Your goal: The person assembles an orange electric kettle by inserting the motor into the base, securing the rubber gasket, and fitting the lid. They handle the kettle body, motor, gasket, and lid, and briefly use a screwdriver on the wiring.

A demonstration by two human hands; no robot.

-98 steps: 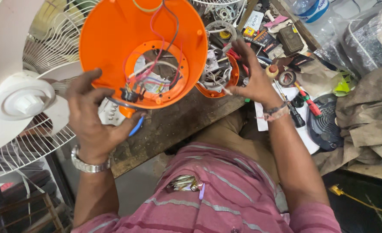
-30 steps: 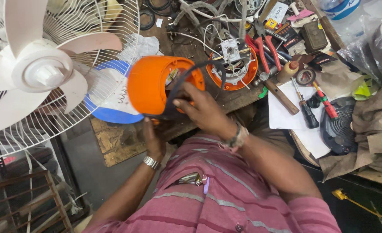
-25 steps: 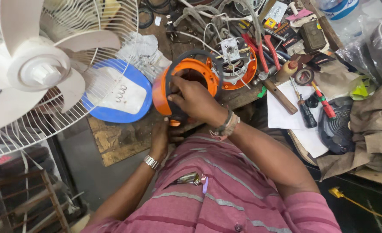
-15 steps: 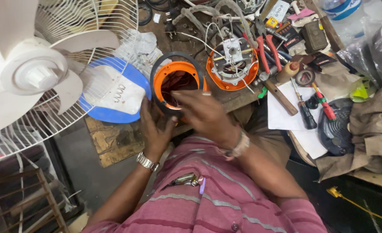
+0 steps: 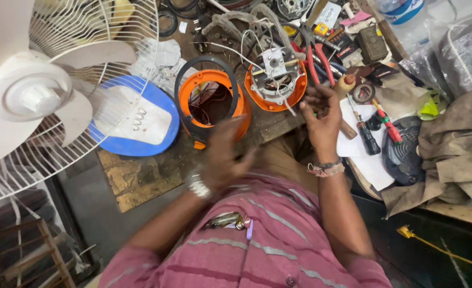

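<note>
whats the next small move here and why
Probably reach the right hand to the motor plate just above it. Both hands are empty: the left hand is blurred below the orange housing, which sits open on the bench with wires showing inside, and the motor is apart beside it.

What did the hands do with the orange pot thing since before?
Both hands let go of the orange housing, which now stands open end up on the bench. The left hand is drawn back, blurred; the right hand is off by the motor plate. The white fan and tools stayed.
</note>
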